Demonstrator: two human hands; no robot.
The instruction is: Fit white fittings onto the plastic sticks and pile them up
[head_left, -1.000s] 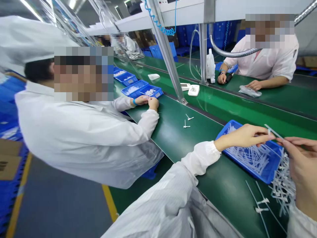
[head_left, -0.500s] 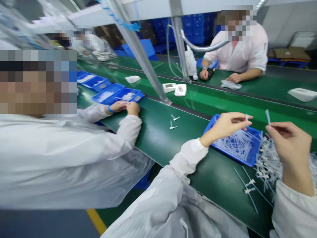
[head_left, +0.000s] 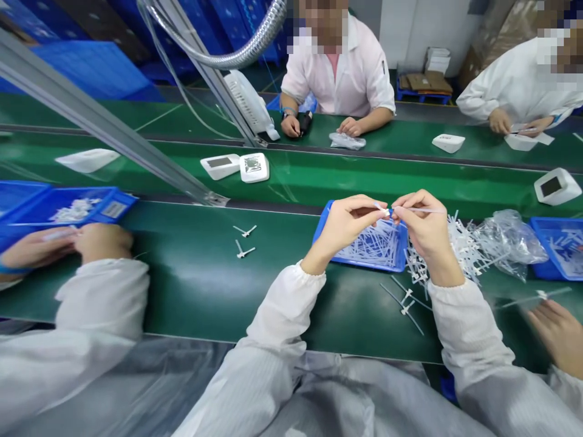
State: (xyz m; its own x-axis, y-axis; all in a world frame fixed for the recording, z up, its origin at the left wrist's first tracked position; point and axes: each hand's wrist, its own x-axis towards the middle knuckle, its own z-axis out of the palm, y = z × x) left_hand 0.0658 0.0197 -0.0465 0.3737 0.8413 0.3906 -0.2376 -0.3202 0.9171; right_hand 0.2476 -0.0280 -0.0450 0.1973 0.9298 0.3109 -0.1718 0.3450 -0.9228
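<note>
Above a blue tray point(head_left: 321, 229) of thin translucent tubes point(head_left: 376, 246), my two hands nearly meet. My left hand point(head_left: 344, 226) pinches a small white plastic connector point(head_left: 386, 213) between thumb and fingertips. From the closed fingers of my right hand point(head_left: 424, 233) a thin translucent tube point(head_left: 432, 210) sticks out to the right. Whether the tube's end touches the connector is hidden by the fingertips. Two connectors with tubes attached point(head_left: 406, 308) lie on the green bench below. Right of the tray is a pile of similar pieces point(head_left: 464, 252), partly behind my right hand.
A clear plastic bag point(head_left: 512, 243) and another blue tray point(head_left: 540, 252) lie to the right, near a co-worker's hand point(head_left: 558, 334). At left, a co-worker's hands point(head_left: 100, 241) work beside blue trays point(head_left: 107, 203). White devices point(head_left: 255, 168) rest on the green conveyor point(head_left: 319, 182); a metal post point(head_left: 104, 115) slants above.
My hands have come together; the tube in my right hand, upright before, now lies level near the connector. My view has swung right, showing another tray and a co-worker's hand.
</note>
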